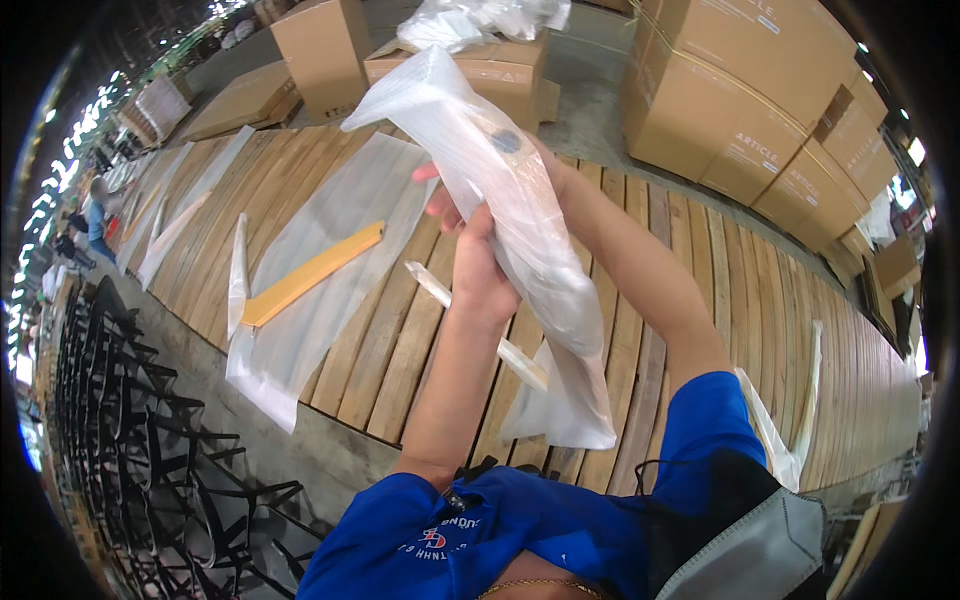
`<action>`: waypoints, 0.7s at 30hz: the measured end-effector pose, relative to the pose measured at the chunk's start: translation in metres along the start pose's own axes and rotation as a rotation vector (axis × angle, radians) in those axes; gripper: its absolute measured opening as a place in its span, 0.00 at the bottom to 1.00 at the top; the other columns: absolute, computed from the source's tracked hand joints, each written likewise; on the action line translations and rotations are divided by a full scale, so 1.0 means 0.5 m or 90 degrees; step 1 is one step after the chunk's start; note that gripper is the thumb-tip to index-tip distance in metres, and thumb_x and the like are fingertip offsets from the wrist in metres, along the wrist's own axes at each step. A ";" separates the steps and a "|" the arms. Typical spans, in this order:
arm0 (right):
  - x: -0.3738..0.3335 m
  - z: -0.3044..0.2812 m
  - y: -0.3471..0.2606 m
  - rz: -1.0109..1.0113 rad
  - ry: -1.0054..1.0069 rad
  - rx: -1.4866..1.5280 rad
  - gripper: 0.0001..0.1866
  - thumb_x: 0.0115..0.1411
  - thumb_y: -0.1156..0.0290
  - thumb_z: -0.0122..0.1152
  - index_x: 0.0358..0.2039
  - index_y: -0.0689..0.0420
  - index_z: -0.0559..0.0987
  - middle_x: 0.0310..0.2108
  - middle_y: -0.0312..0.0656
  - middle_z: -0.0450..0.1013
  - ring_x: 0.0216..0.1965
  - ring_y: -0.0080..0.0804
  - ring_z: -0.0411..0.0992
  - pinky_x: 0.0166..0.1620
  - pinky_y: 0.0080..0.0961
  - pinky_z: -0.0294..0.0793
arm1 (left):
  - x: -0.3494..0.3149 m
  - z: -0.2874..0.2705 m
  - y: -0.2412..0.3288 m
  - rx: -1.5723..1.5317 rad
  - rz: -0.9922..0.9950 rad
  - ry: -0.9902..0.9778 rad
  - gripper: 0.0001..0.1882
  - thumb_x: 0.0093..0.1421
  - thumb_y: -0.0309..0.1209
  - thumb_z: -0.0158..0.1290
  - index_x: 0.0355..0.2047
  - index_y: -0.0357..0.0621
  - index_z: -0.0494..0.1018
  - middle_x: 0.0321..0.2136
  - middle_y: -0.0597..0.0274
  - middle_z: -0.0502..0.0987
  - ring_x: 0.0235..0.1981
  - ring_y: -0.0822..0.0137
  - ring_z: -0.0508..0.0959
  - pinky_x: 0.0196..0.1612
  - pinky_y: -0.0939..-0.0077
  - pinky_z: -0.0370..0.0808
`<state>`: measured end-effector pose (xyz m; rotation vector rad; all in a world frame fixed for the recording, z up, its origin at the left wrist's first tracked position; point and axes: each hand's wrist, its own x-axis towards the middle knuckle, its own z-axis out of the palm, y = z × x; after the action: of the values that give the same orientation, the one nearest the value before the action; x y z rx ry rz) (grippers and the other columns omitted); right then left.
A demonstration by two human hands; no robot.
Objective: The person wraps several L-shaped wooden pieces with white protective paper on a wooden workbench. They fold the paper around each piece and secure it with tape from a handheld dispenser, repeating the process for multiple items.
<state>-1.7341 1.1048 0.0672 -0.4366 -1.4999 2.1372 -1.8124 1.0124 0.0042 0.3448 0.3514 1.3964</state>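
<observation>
Both my hands hold up a long clear plastic bag (510, 210) with a slim part inside; a dark round spot shows through it near the top. My left hand (478, 262) grips the bag from below at its middle. My right hand (545, 165) holds the upper part from behind and is mostly hidden by the plastic. The bag's loose lower end (565, 405) hangs over the wooden slat surface (400, 340).
A yellow wooden strip (312, 273) lies on a clear plastic sheet (320, 260) to the left. A thin bagged stick (478, 325) lies under my arms. Cardboard boxes (740, 90) stand behind. Black metal frames (130, 430) are stacked at the lower left. A person (97, 215) is at the far left.
</observation>
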 end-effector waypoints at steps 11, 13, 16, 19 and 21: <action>-0.126 0.063 0.000 -0.259 0.535 -0.175 0.17 0.65 0.63 0.67 0.44 0.66 0.81 0.34 0.41 0.81 0.32 0.23 0.78 0.33 0.23 0.78 | -0.046 -0.014 -0.018 0.016 0.169 -0.200 0.39 0.64 0.41 0.61 0.67 0.41 0.55 0.60 0.57 0.68 0.59 0.60 0.72 0.61 0.62 0.71; -0.159 0.106 0.012 -0.234 0.644 -0.325 0.16 0.65 0.63 0.67 0.41 0.66 0.83 0.35 0.42 0.81 0.33 0.22 0.78 0.34 0.22 0.77 | -0.042 -0.036 -0.026 0.117 0.184 -0.202 0.40 0.62 0.40 0.64 0.67 0.40 0.55 0.60 0.57 0.68 0.59 0.62 0.72 0.61 0.64 0.71; -0.171 0.179 0.055 -0.278 0.745 -0.345 0.15 0.65 0.65 0.66 0.42 0.66 0.84 0.35 0.40 0.82 0.35 0.19 0.76 0.37 0.21 0.76 | -0.022 -0.054 -0.037 0.138 0.209 -0.276 0.37 0.64 0.38 0.62 0.66 0.38 0.57 0.60 0.56 0.68 0.58 0.64 0.71 0.60 0.67 0.71; -0.168 0.189 0.112 -0.418 0.820 -0.544 0.13 0.64 0.69 0.65 0.44 0.64 0.84 0.36 0.40 0.82 0.35 0.23 0.77 0.39 0.22 0.76 | -0.050 -0.023 -0.019 0.234 0.217 -0.232 0.36 0.66 0.35 0.60 0.67 0.37 0.55 0.61 0.55 0.67 0.60 0.63 0.70 0.61 0.67 0.69; -0.170 0.188 0.137 -0.516 0.848 -0.785 0.12 0.63 0.72 0.65 0.46 0.62 0.84 0.38 0.41 0.82 0.35 0.28 0.78 0.40 0.22 0.76 | -0.084 0.023 0.015 0.352 0.257 -0.207 0.40 0.66 0.33 0.60 0.70 0.36 0.50 0.63 0.53 0.65 0.63 0.61 0.67 0.64 0.65 0.65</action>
<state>-1.7267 0.9647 0.0337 -1.0694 -1.4306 -0.0732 -1.8198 0.9714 0.0194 1.1341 0.4088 1.5869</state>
